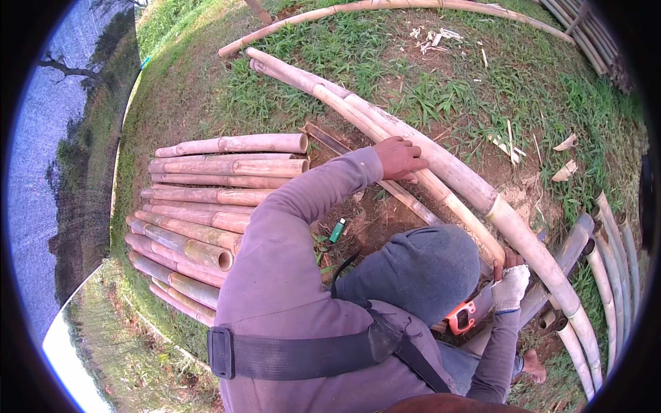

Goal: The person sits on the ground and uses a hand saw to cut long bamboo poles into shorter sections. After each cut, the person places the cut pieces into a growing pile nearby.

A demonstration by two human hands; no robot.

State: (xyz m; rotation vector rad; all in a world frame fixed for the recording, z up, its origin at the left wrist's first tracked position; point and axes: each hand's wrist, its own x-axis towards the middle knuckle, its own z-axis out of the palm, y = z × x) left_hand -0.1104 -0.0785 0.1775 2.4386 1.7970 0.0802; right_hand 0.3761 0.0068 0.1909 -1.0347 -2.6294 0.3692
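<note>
Bending over the ground, a co-worker [296, 316] fills the near part, back turned; the wearer's own hands are out of view, so how open they are cannot be told; the co-worker's right hand [511, 282], half gloved, seems curled about the near end of a thin pole [447, 196], just beside an orange saw [471, 308]; the bare left hand [401, 158] is half closed over that pole farther up, near a thick pole [513, 221]; both poles pass the right edge of the dirt patch [358, 206].

The thin pole, being round, could roll if either hold slackened; fingers could be nicked if they strayed onto the saw, its blade mostly hidden.

Short cut lengths [227, 219] crowd the dirt patch's left edge; a small green container [337, 230] lies between; beyond the thick pole, grass [434, 100] offers room to move, out to wood shavings [434, 40] and a long curved pole [372, 5]; more poles [604, 289] limit the right.
</note>
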